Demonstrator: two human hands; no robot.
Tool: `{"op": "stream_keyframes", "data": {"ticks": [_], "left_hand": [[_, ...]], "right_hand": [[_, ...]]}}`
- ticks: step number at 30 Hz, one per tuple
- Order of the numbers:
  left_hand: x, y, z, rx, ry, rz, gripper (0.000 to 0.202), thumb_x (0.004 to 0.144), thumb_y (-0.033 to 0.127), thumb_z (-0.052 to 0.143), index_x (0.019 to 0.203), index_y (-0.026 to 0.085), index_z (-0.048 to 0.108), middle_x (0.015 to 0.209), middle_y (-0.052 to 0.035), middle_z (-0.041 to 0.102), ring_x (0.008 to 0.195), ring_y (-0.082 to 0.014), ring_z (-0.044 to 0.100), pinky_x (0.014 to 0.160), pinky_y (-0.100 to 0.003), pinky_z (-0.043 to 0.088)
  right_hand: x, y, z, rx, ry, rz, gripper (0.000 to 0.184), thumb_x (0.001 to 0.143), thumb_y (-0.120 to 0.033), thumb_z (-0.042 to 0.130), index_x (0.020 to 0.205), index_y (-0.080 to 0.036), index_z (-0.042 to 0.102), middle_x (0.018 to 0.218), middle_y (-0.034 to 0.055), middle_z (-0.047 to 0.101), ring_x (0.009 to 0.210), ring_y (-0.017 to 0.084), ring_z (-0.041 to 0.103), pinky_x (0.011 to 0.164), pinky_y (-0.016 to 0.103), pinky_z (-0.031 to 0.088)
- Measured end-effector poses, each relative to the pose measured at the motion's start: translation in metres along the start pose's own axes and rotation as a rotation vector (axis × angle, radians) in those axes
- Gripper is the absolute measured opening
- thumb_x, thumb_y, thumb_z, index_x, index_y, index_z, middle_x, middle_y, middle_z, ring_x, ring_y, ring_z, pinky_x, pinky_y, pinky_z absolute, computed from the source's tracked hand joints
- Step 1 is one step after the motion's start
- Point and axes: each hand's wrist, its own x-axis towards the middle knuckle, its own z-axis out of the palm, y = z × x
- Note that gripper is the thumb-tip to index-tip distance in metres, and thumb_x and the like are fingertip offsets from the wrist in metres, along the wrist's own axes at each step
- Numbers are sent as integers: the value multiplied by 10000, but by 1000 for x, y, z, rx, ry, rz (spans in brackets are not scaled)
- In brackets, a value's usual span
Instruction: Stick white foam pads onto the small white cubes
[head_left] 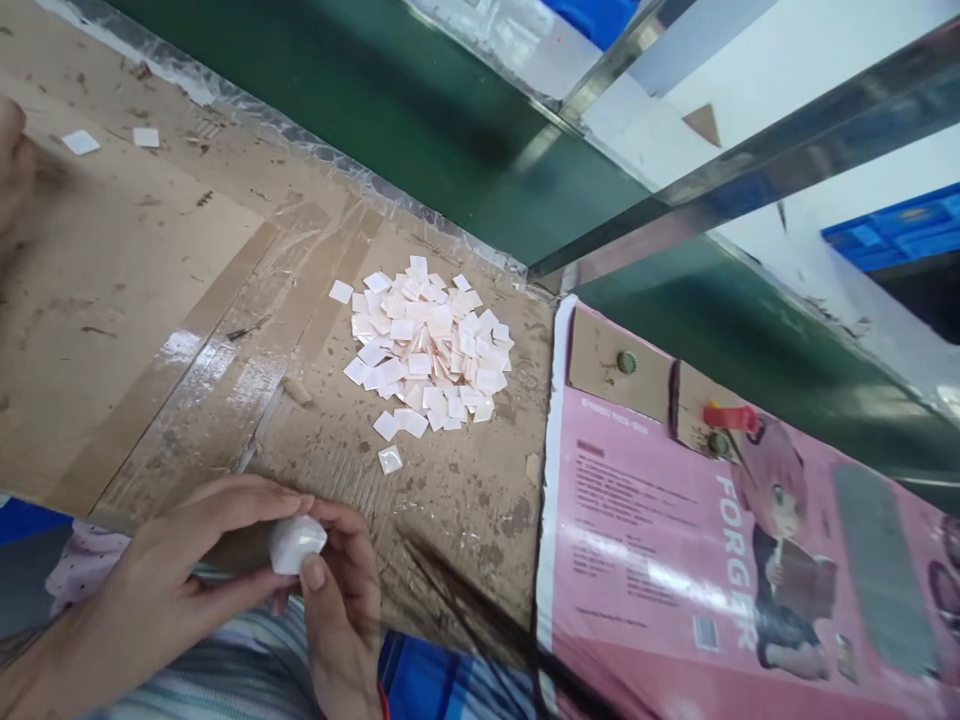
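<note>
Low in the view, my left hand (172,570) and my right hand (341,620) both grip a small white faceted piece (297,544), held between fingers and thumbs. Its exact shape is partly hidden by my fingers. Above my hands, a loose heap of pale pinkish-white square chips (424,345) lies on a taped cardboard surface (187,300). One single chip (390,459) sits apart from the heap, nearest to my hands. Two more white squares (80,142) (146,137) lie at the upper left, next to another person's hand (11,160) at the frame's edge.
A pink printed carton panel (697,540) with a cartoon figure lies to the right, and a red clip (731,418) sits on it. A green panel with a metal rail (420,130) runs along the cardboard's far edge. Blue crates (892,230) show beyond.
</note>
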Motion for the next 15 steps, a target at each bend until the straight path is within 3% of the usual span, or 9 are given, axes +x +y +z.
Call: {"op": "stream_keyframes", "data": {"ticks": [3, 6, 10, 15], "left_hand": [[-5, -5, 0, 63, -55, 87, 332, 888, 374, 821, 1212, 402, 757, 1190, 41, 780, 1039, -145, 782, 940, -112, 573], [-12, -14, 2, 81, -105, 62, 371, 946, 331, 749, 1302, 427, 710, 1160, 36, 748, 1025, -129, 767, 908, -88, 566], [-15, -20, 4, 32, -104, -23, 360, 945, 337, 748, 1291, 436, 742, 1119, 6, 745, 980, -162, 762, 881, -144, 604], [-13, -18, 3, -46, -121, -102, 372, 884, 278, 791, 1232, 407, 787, 1060, -6, 762, 891, -164, 772, 800, -160, 629]], "right_hand": [[-6, 8, -5, -72, 108, -96, 249, 978, -424, 733, 1209, -337, 703, 1065, 34, 744, 865, 170, 721, 727, 275, 620], [-10, 17, -6, -202, 151, -190, 216, 994, -399, 714, 1196, -332, 682, 1087, 28, 736, 855, 163, 732, 745, 275, 622], [-9, 23, 0, -251, 229, -299, 193, 1004, -433, 698, 1167, -341, 651, 1036, 8, 715, 780, 139, 716, 682, 239, 594], [-10, 23, 2, -306, 171, -382, 173, 1047, -361, 641, 1220, -367, 624, 1079, 18, 698, 921, 142, 727, 760, 248, 617]]}}
